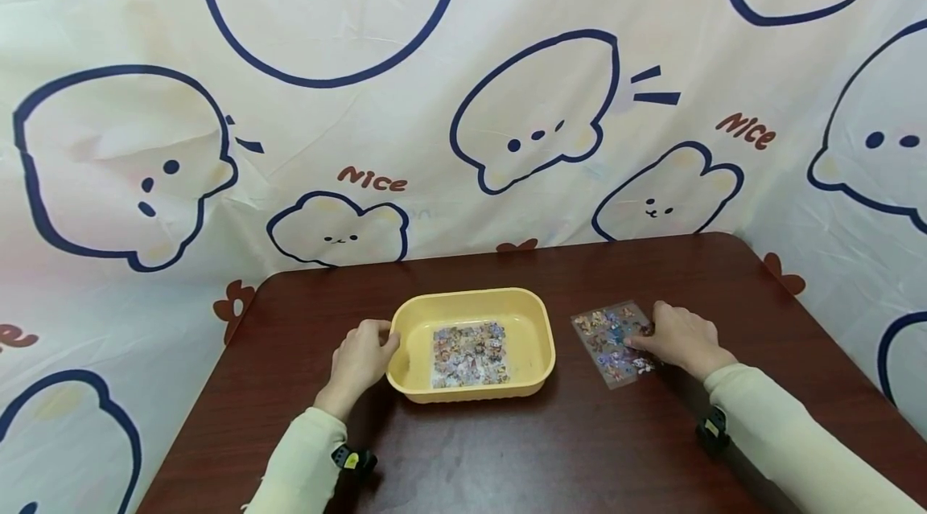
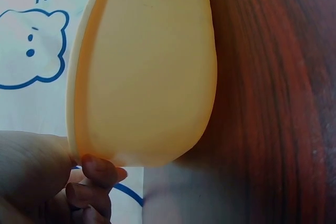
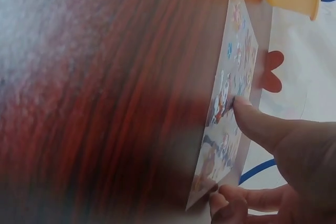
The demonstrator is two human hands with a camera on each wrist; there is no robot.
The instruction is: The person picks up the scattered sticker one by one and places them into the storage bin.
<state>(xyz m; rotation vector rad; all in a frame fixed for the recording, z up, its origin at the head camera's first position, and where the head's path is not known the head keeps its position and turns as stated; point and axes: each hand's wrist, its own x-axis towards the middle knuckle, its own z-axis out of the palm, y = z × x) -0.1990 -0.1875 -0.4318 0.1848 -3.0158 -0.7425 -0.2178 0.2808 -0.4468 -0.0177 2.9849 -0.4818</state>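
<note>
A yellow plastic basin (image 1: pixel 413 353) stands on the table, and a sheet of small colourful stickers (image 1: pixel 471 355) lies flat inside it. My left hand (image 1: pixel 360 357) pinches the basin's left rim. The left wrist view shows thumb and fingertips at the rim of the basin wall (image 2: pixel 147 66). To the right of the basin is a second clear sheet of colourful stickers (image 1: pixel 607 339), held at its right edge by my right hand (image 1: pixel 682 337). In the right wrist view the thumb presses on top of this sheet (image 3: pixel 226 108), with the other fingers at its edge.
The dark brown wooden table (image 1: pixel 500 458) has rounded far corners. Behind it and at both sides hangs a white cloth (image 1: pixel 427 128) printed with cartoon outlines. Each wrist wears a small black device, one on the left (image 1: pixel 353 459) and one on the right (image 1: pixel 713 427).
</note>
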